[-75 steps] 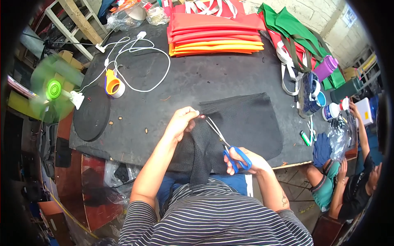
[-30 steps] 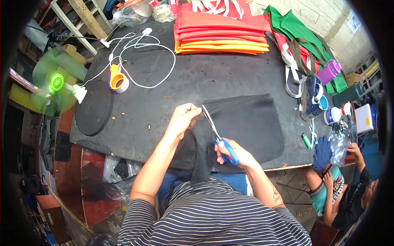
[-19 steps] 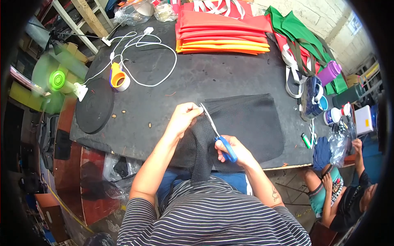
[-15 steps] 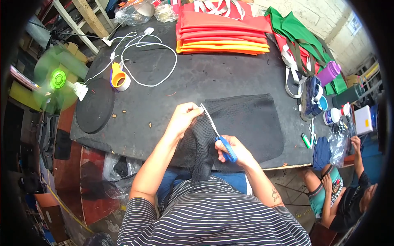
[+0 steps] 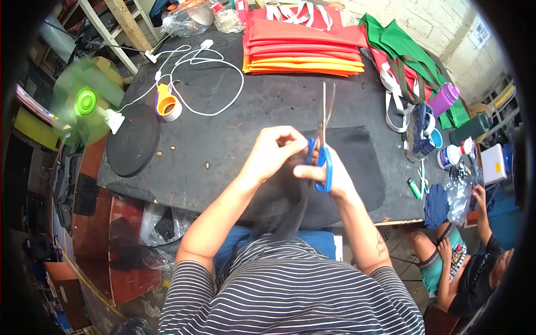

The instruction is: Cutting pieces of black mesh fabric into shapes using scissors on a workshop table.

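Observation:
Black mesh fabric [image 5: 277,209] hangs blurred between my arms, down over the table's near edge to my lap. My left hand [image 5: 265,159] is closed in a pinch at the upper end of this mesh. In my right hand [image 5: 341,180] are scissors with blue handles [image 5: 328,169], thumb and fingers about the loops. Their metal blades point to the far side, slightly apart, with nothing between them. My two hands are close together, nearly meeting at the fingertips. Under and beside the right hand, more dark mesh [image 5: 364,181] lies flat on the black table [image 5: 212,142].
Folded red and orange fabric [image 5: 304,47] is stacked at the back. Green fabric [image 5: 399,42], a purple bottle [image 5: 445,99] and a white jar [image 5: 448,157] stand right. Left are a tape dispenser [image 5: 167,106], white cord, black roll [image 5: 133,142] and fan [image 5: 85,102]. A person [image 5: 474,268] sits right.
The scissors have come off the mesh and swung upright, blades pointing away. My right hand has moved up and right; my left hand moved right toward it. The hanging mesh has shifted.

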The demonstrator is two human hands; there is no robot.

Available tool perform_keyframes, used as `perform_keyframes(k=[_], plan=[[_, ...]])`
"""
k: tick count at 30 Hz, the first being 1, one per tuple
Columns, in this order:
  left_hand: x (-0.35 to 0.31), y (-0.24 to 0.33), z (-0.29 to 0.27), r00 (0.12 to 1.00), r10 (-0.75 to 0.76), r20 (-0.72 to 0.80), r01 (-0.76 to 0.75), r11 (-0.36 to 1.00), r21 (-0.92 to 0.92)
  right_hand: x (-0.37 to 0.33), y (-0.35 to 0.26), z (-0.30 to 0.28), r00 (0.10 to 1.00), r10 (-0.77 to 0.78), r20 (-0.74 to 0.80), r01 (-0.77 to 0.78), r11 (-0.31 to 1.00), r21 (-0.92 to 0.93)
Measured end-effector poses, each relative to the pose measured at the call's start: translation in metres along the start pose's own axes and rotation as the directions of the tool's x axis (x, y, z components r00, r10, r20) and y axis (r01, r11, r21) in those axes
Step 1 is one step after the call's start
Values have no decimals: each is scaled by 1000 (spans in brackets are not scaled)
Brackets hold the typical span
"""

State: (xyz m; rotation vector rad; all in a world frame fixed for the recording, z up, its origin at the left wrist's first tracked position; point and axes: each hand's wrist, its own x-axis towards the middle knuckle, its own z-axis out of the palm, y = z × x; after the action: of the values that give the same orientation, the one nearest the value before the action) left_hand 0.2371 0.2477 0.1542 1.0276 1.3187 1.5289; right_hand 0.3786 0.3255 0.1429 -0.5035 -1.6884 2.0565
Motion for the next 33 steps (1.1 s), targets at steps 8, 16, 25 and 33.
perform_keyframes(k=[8,16,25,33], plan=[[-23,43,-14,992,21,121,-54,962,268,9,-112,-64,957,-228,-179,225,974,-38],[-78,61,-31,997,76,1,-69,900,429,-2,-172,-76,922,-360,-140,335,926,-173],[-128,85,-80,992,-119,-34,123,900,419,-4,-168,-119,917,-366,-160,373,928,16],[-140,150,-15,910,388,-145,-253,799,546,-71,-175,-247,792,-440,-422,540,828,150]])
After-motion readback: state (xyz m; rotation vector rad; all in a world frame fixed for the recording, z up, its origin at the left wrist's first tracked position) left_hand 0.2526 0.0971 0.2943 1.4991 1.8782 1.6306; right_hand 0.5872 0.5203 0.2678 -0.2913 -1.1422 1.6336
